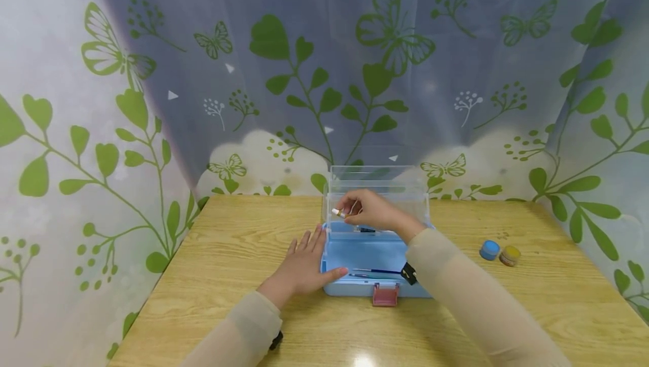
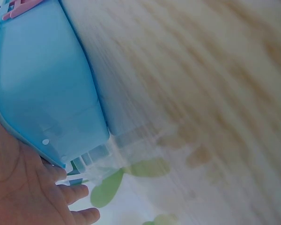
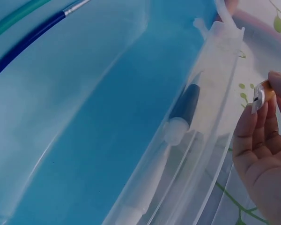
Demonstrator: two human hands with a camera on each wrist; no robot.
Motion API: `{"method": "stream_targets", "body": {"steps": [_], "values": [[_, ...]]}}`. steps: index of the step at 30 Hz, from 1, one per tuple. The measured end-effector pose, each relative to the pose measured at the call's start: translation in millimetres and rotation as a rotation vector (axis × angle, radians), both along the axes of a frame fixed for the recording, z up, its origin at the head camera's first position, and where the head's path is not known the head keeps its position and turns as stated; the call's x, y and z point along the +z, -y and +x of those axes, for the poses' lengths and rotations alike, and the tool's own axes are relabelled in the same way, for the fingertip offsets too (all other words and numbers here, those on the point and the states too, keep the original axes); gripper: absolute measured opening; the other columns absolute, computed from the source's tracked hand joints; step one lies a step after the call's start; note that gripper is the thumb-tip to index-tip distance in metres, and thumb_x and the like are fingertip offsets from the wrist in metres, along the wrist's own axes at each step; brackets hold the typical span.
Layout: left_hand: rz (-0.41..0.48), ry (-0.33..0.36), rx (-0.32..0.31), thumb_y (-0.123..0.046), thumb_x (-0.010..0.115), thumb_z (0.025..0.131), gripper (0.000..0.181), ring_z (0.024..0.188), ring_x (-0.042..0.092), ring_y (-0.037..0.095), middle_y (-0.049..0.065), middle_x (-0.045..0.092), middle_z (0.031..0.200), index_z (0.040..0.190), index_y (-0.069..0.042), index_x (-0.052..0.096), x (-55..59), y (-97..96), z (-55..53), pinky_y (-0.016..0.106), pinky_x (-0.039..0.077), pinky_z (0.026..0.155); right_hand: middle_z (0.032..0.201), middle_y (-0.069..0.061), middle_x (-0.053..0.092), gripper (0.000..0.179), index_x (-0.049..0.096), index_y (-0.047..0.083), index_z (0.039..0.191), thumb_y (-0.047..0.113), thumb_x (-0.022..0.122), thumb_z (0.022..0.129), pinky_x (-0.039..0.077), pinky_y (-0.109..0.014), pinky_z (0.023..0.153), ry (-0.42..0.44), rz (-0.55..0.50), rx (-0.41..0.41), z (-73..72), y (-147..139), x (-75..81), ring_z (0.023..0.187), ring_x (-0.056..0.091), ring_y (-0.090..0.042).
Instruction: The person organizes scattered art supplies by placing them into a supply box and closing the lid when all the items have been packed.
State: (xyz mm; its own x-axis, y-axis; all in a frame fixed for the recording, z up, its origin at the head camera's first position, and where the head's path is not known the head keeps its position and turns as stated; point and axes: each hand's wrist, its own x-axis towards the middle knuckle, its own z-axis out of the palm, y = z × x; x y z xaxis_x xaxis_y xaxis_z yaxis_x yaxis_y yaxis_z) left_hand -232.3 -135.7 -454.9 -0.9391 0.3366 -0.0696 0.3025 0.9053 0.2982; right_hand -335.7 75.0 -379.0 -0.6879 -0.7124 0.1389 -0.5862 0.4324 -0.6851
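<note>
A light-blue plastic box (image 1: 375, 254) with a pink latch (image 1: 385, 295) stands on the table, its clear lid (image 1: 377, 172) raised at the back. My left hand (image 1: 304, 265) rests against the box's left side, fingers straight and spread, thumb over the front rim. Above the rear part of the box, my right hand (image 1: 372, 209) pinches a small paint tube (image 3: 263, 95) with a white end and an orange band. Beneath it, a clear tray (image 3: 225, 51) holds another tube (image 3: 186, 105), dark and white. Two paintbrushes (image 1: 377, 270), blue and teal, lie along the box's front inside.
To the right of the box stand two small paint jars, one with a blue lid (image 1: 489, 250) and one yellow (image 1: 510, 255). A leaf-patterned curtain (image 1: 314, 74) hangs behind the wooden table (image 1: 243, 231) and at its sides.
</note>
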Motion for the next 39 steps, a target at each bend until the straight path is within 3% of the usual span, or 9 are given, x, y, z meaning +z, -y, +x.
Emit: {"method": "stream_targets", "body": {"steps": [7, 21, 30, 39], "values": [[0.009, -0.004, -0.007, -0.084, 0.031, 0.088, 0.109, 0.152, 0.010, 0.037, 0.009, 0.001, 0.168, 0.161, -0.008, 0.005, 0.4, 0.2, -0.3, 0.060, 0.010, 0.119, 0.092, -0.002, 0.065, 0.019, 0.070, 0.008, 0.105, -0.001, 0.074, 0.089, 0.055, -0.030, 0.074, 0.055, 0.140, 0.008, -1.9, 6.6, -0.2, 0.084, 0.062, -0.016], [0.013, -0.008, -0.002, -0.078, 0.039, 0.091, 0.106, 0.152, 0.010, 0.036, 0.009, 0.000, 0.168, 0.161, -0.007, 0.004, -1.2, -1.6, 1.0, 0.061, 0.009, 0.119, 0.089, 0.001, 0.065, 0.014, 0.072, 0.010, 0.100, 0.001, 0.075, 0.088, 0.055, -0.030, 0.077, 0.030, 0.247, 0.027, -5.5, 12.8, -6.1, 0.082, 0.062, -0.013], [-0.006, -0.015, -0.008, -0.084, 0.032, 0.088, 0.110, 0.152, 0.010, 0.036, 0.009, 0.000, 0.168, 0.161, -0.007, 0.005, -1.1, -1.4, 0.8, 0.060, 0.011, 0.119, 0.089, 0.000, 0.065, 0.014, 0.071, 0.006, 0.101, 0.001, 0.075, 0.088, 0.055, -0.032, 0.080, 0.013, 0.255, 0.025, -5.0, 12.1, -4.5, 0.083, 0.062, -0.014], [0.005, -0.018, -0.003, -0.082, 0.033, 0.090, 0.108, 0.152, 0.011, 0.037, 0.009, 0.001, 0.168, 0.161, -0.006, 0.007, -0.9, -1.3, 0.8, 0.060, 0.011, 0.119, 0.090, -0.003, 0.067, 0.017, 0.071, 0.003, 0.104, 0.001, 0.075, 0.088, 0.055, -0.033, 0.081, 0.009, 0.239, 0.034, -1.6, 8.9, -1.2, 0.083, 0.063, -0.015]]}}
